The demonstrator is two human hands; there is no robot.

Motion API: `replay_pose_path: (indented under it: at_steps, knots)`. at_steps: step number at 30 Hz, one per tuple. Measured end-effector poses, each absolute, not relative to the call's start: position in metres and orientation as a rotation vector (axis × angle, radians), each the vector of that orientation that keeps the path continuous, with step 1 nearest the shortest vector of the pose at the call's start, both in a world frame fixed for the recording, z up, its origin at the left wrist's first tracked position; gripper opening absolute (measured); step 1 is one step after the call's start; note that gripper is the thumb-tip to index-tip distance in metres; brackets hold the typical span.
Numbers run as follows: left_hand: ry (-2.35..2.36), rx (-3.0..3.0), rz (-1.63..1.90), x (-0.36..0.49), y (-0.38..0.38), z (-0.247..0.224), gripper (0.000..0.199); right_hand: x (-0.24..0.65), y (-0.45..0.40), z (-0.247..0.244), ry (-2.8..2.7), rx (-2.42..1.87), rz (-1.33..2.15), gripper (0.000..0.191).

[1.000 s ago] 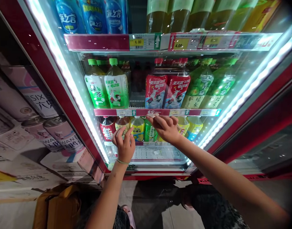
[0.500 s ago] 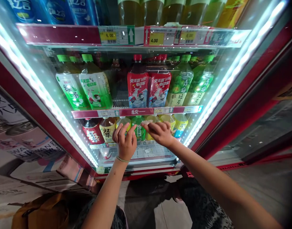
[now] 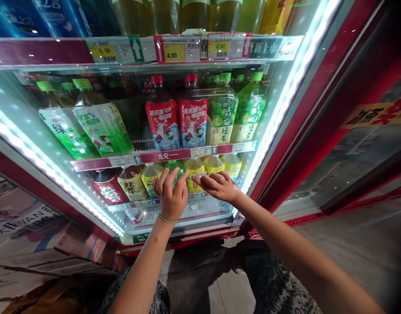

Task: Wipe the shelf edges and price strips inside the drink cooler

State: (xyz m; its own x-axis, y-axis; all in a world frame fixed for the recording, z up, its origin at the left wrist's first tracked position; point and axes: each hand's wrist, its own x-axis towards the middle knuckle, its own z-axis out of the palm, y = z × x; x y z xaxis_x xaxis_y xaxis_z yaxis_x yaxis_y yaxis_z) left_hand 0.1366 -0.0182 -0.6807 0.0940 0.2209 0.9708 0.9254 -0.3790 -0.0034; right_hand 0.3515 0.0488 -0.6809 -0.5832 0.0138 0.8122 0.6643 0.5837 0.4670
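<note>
My left hand [image 3: 171,194] is raised before the lower bottle row, its fingers spread and nothing in it; a thin band circles the wrist. Just to its right, my right hand [image 3: 217,185] has its fingers bent and pressed together, pointing left; what they hold, if anything, is too small to name. The hands are close but apart. Behind them stand a green bottle [image 3: 175,166] and a yellow-labelled bottle [image 3: 194,168], partly covered. Above, two red-labelled bottles [image 3: 162,120] stand upright on the middle shelf beside green tea bottles [image 3: 100,126].
A shelf edge [image 3: 167,155] with price tags runs above my hands, and a wire rack [image 3: 183,211] lies below. Bright light strips line both cooler sides. Stacked cartons [image 3: 26,222] stand at the left, a brown bag [image 3: 51,298] at the lower left, another cooler at the right.
The view has turned to the right, so the cooler and its bottles sit further left. My hands keep nearly the same place and pose in the picture.
</note>
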Motion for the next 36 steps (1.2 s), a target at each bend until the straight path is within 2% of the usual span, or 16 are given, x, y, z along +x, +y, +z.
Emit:
replay_pose_path:
  at_steps: [3, 7, 14, 18, 23, 26, 29, 36]
  knots:
    - [-1.123, -1.717, -1.325, 0.145, -0.017, -0.683, 0.038, 0.364, 0.056, -0.673, -2.083, -0.652, -0.798, 0.057]
    - [-1.110, -1.724, -1.315, 0.149, -0.015, -0.687, 0.038, 0.373, 0.059, -0.665, -1.913, -0.946, -0.573, 0.049]
    - [-1.116, -1.755, -1.302, 0.158, -0.014, -0.691, 0.039, 0.393, 0.050, -0.691, -2.121, -0.832, -0.360, 0.039]
    - [-1.068, -1.778, -1.285, 0.171, -0.014, -0.689, 0.041, 0.417, 0.063, -0.672, -1.788, -0.967, -0.448, 0.024]
    - [-1.091, -1.828, -1.281, 0.190, -0.013, -0.685, 0.046, 0.425, 0.061, -0.685, -1.360, -0.967, -0.696, 0.026]
    - [-1.116, -1.856, -1.235, 0.198, -0.012, -0.684, 0.047, 0.420, 0.055, -0.704, -1.464, -0.950, -0.837, 0.027]
    - [-1.145, -1.863, -1.216, 0.204, -0.012, -0.687, 0.049, 0.422, 0.059, -0.700, -1.652, -0.832, -0.958, 0.032]
    - [-1.235, -1.930, -1.198, 0.208, -0.026, -0.680, 0.052, 0.446, 0.068, -0.672, -1.209, -0.956, -0.724, 0.042]
